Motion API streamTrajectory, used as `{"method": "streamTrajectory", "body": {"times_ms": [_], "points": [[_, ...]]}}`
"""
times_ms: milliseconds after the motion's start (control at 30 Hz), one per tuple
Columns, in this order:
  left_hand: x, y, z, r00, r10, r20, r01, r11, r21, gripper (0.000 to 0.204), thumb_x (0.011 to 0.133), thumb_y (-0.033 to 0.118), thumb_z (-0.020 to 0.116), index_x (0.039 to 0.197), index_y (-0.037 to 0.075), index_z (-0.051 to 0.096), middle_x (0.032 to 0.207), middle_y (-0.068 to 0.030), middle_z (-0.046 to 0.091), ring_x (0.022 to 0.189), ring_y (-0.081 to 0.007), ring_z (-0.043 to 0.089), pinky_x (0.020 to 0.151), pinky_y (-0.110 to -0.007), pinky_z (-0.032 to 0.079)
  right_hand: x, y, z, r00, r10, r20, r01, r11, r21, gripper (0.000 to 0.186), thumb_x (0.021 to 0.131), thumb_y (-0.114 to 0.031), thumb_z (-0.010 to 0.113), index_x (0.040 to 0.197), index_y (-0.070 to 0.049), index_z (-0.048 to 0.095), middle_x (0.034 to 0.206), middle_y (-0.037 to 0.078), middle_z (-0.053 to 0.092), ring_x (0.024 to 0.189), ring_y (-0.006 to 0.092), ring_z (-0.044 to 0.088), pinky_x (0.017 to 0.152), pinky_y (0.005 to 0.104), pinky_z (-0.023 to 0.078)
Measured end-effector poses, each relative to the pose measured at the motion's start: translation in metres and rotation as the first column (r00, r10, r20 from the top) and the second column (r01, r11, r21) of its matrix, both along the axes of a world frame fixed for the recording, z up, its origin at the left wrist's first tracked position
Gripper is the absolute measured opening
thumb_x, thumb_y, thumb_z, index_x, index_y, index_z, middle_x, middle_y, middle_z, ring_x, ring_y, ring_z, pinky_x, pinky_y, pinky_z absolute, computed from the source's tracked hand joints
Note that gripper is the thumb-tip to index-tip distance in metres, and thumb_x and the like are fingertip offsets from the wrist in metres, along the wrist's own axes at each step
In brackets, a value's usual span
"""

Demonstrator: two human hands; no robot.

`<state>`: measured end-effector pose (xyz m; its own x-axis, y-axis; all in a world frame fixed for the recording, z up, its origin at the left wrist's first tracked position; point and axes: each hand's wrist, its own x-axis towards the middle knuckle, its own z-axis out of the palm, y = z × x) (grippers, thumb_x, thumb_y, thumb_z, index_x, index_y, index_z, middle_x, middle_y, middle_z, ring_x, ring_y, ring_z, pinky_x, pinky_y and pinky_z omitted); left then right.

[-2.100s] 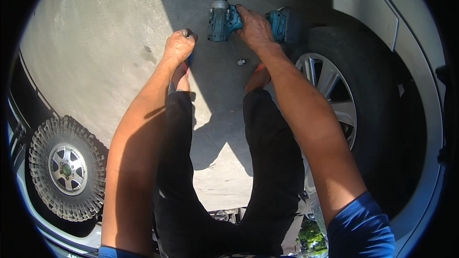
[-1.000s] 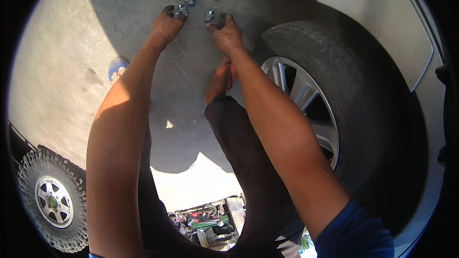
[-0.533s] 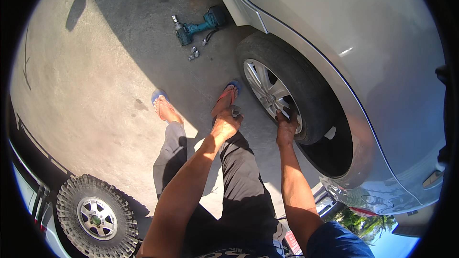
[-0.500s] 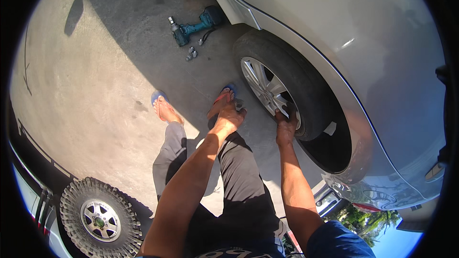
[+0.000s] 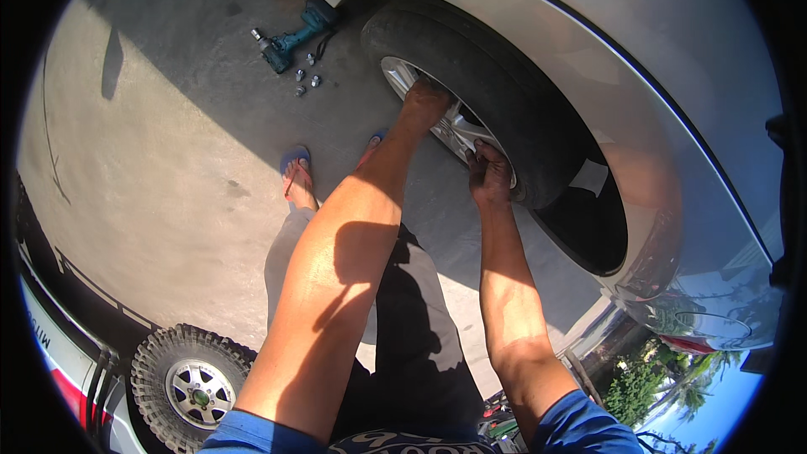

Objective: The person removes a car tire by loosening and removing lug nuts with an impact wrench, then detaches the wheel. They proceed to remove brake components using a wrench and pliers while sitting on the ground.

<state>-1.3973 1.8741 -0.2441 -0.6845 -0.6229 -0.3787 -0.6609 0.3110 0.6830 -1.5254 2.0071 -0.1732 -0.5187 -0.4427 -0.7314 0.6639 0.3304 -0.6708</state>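
Note:
A silver alloy wheel (image 5: 461, 129) with a black tyre (image 5: 471, 55) sits inside the wheel arch of a light-coloured car. My left hand (image 5: 427, 103) reaches to the upper-left side of the rim, its fingers curled in among the spokes and partly hidden. Lower on the same rim, my right hand (image 5: 491, 170) is closed over a spoke near the edge, thumb in front. Both hands grip the wheel from its outer face. Whether anything small is under the left fingers cannot be seen.
A teal cordless impact wrench (image 5: 290, 40) lies on the concrete at the far left of the wheel, with several lug nuts (image 5: 316, 81) beside it. A knobbly spare tyre (image 5: 151, 378) is mounted on another vehicle at lower left. The car's body panel (image 5: 672, 76) overhangs the wheel.
My left hand has moved from beside my foot up and across to the wheel's spokes. The right hand stays on the rim, while my view has shifted and come closer to the wheel.

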Motion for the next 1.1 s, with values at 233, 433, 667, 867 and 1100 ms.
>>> {"method": "streamTrajectory", "body": {"times_ms": [233,433,667,867,1100], "points": [[0.003,-0.001,0.007,0.965,-0.224,0.138,0.243,0.959,-0.142,0.038,0.085,0.015,0.059,0.117,-0.002,0.065,0.122,-0.0242,0.065,0.119,-0.0353,0.060,0.105,-0.039,0.045,0.000,0.015,0.004,1.000,-0.005,0.015,0.006,0.995,-0.101,0.026,0.078,-0.001,0.072,0.101,-0.012,0.065,0.096,-0.001,0.063,0.097,0.0152,0.059,0.099,0.0428,0.043],[0.036,-0.004,0.065,0.861,0.498,-0.103,-0.471,0.857,0.209,0.029,0.087,0.014,0.059,0.113,0.003,0.065,0.110,-0.0247,0.066,0.108,-0.0394,0.063,0.093,-0.042,0.050,0.025,0.055,0.085,0.574,0.564,-0.593,-0.217,0.804,0.554,0.027,0.091,-0.011,0.061,0.116,-0.002,0.063,0.106,0.012,0.066,0.101,0.0213,0.062,0.083,0.0390,0.050],[0.044,-0.020,0.159,0.784,0.370,-0.498,-0.565,0.758,-0.325,0.032,0.088,0.016,0.060,0.115,0.001,0.062,0.118,-0.0263,0.061,0.116,-0.0371,0.057,0.095,-0.047,0.047,0.014,0.043,0.126,-0.254,0.388,-0.886,0.204,0.917,0.343,0.036,0.098,-0.018,0.056,0.126,0.005,0.056,0.122,0.025,0.057,0.114,0.0360,0.057,0.099,0.0407,0.045],[0.017,-0.056,0.149,0.996,-0.091,0.013,0.091,0.968,-0.236,0.043,0.090,0.014,0.053,0.131,0.003,0.056,0.137,-0.0180,0.054,0.126,-0.0351,0.051,0.105,-0.044,0.043,-0.051,-0.007,0.106,-0.489,0.803,-0.340,0.230,0.495,0.838,0.041,0.101,-0.029,0.048,0.121,0.004,0.059,0.114,0.028,0.062,0.113,0.0435,0.057,0.099,0.0505,0.043],[0.029,-0.038,0.154,0.971,0.098,-0.219,-0.186,0.885,-0.428,0.052,0.093,0.019,0.050,0.142,0.003,0.046,0.150,-0.0183,0.041,0.142,-0.0341,0.034,0.120,-0.041,0.025,-0.006,-0.013,0.119,-0.289,0.600,-0.746,-0.064,0.766,0.640,0.051,0.102,-0.039,0.046,0.131,0.002,0.055,0.125,0.028,0.058,0.122,0.0441,0.050,0.108,0.0512,0.034]]}}
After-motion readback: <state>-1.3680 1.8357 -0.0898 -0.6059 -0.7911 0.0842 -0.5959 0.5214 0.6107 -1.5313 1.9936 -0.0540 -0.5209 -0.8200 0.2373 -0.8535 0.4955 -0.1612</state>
